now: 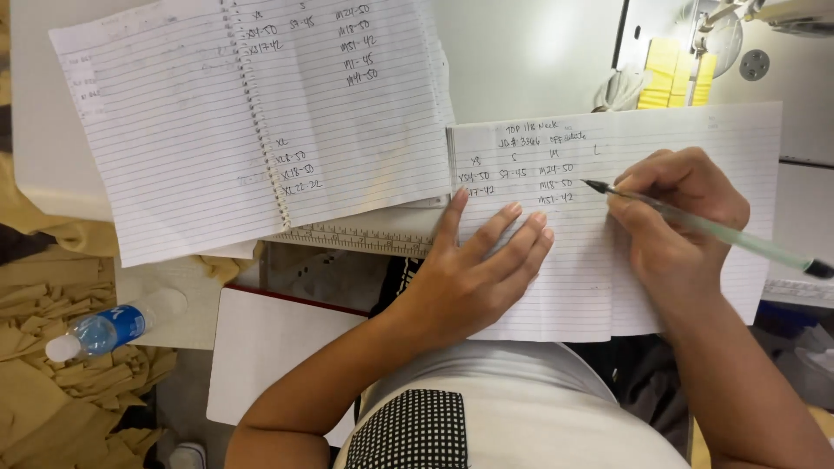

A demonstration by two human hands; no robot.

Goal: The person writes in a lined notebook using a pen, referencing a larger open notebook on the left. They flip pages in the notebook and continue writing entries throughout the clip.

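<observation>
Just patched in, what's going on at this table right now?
A person is writing on a lined sheet. The left hand lies flat on it, and the right hand holds a pen with its tip on the paper. An open spiral notebook with handwritten columns lies beside it; a water bottle rests lower left.

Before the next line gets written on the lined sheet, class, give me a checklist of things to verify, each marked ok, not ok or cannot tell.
1. Left hand lies flat on the lined sheet, holding it down: ok.
2. Right hand grips the pen: ok.
3. Pen tip meets the paper below the written rows: ok.
4. Spiral notebook lies open with its columns in view: ok.
5. Ruler under the notebook's edge stays apart from both hands: ok.
6. Water bottle on the fabric scraps is capped tight: cannot tell.
</observation>
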